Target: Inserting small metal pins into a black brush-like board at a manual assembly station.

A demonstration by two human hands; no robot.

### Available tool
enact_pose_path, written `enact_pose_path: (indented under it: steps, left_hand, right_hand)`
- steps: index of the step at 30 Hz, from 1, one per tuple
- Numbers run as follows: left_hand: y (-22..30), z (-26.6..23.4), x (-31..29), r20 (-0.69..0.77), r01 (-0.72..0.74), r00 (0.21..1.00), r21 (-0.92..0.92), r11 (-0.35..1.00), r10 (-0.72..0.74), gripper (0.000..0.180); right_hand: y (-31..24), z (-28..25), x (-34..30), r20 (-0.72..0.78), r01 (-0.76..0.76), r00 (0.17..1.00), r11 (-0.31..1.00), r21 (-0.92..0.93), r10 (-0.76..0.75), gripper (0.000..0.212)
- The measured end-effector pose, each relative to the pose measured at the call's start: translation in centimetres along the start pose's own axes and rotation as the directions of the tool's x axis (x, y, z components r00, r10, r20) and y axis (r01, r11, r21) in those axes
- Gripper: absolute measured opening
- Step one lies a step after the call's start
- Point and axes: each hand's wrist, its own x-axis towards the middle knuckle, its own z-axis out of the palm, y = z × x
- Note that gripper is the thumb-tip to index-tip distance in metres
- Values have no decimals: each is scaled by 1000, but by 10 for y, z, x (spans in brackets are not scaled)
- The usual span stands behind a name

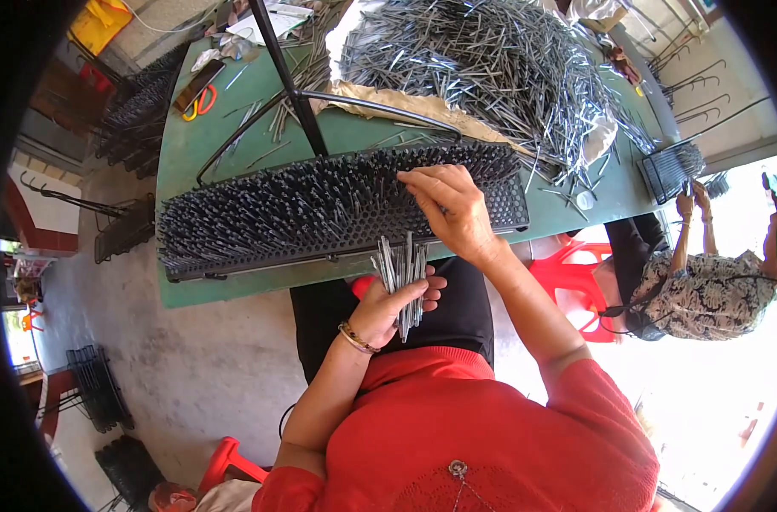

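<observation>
My left hand (378, 314) is closed round a bundle of thin grey rods (397, 266), their ends spread upward just in front of the rack. A long black rack (506, 203) with a perforated top lies across the table's near edge. Dark rods stand packed upright over its left part and along its far side, while bare holes show toward the near right. Over the rack's right half, my right hand (453, 209) has its thumb and fingers pinched together. Whatever sits between those fingertips is too small to make out.
A large heap of loose rods (491, 72) lies on torn brown paper (423, 104) on the green table (184, 294). Black bars rise behind the rack. Orange-handled scissors (202, 101) lie far left. At right, another person (704, 290) works beside a red stool (572, 286).
</observation>
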Motion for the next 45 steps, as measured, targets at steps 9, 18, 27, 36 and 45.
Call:
enact_pose_path:
  steps: [9, 18, 27, 36, 45]
  left_hand:
    - [4, 9, -6, 4, -19, 1000, -70, 997, 19, 32]
    - [10, 15, -8, 6, -74, 997, -108, 991, 75, 29]
    - [4, 17, 1, -36, -80, 996, -10, 997, 80, 32]
    - [3, 18, 0, -86, -70, 994, -44, 997, 66, 27]
    - [-2, 8, 0, -144, -86, 986, -23, 996, 82, 21]
  right_hand:
    - [-4, -3, -1, 116, 220, 972, 967, -127, -206, 27]
    - [-30, -24, -26, 368, -522, 826, 825, 215, 427, 26]
    - [-12, -27, -38, 483, -748, 663, 542, 384, 572, 22]
    - [-5, -34, -22, 465, -743, 669, 550, 382, 580, 24]
    - [-3, -38, 9, 177, -564, 816, 691, 453, 550, 21]
